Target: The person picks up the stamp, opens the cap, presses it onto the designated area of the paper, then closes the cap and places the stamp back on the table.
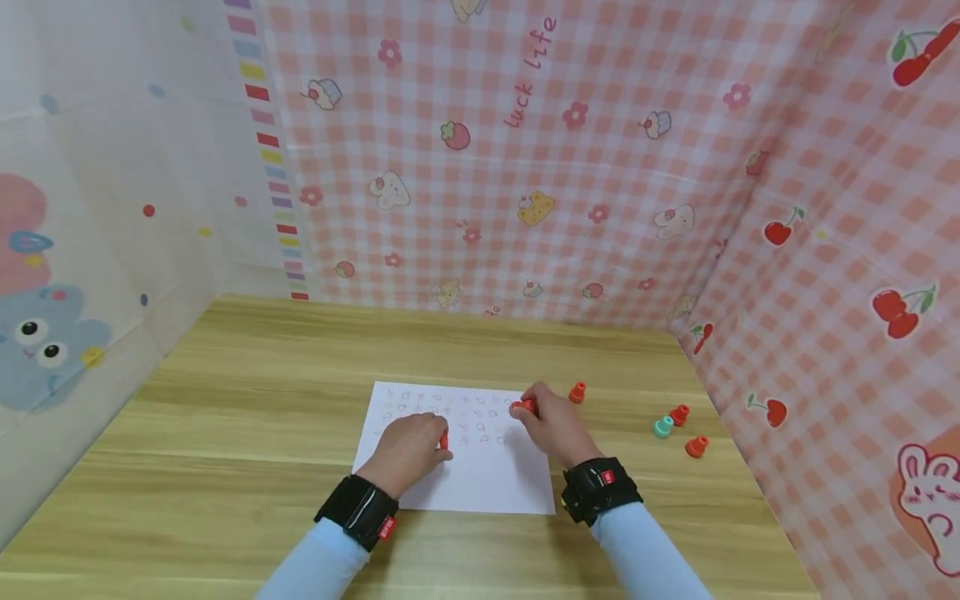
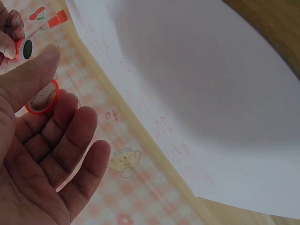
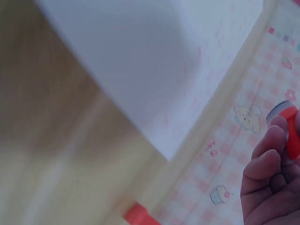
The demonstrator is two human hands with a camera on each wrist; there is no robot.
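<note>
Left hand (image 2: 47, 145) pinches a red stamp (image 2: 43, 98), seemingly baseball-faced; right hand (image 1: 557, 427) pinches another stamp (image 3: 293, 140) over white paper (image 1: 487, 479)

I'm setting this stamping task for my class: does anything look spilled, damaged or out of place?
Nothing looks spilled or damaged. The turquoise stamp, on the table right of the paper, stands out only by colour: the other visible stamps are red.

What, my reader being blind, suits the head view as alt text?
A person's left fingers and right fingers each hold a red stamp over white paper with rows of marks; three red stamps and a green stamp stand right of it.
</note>
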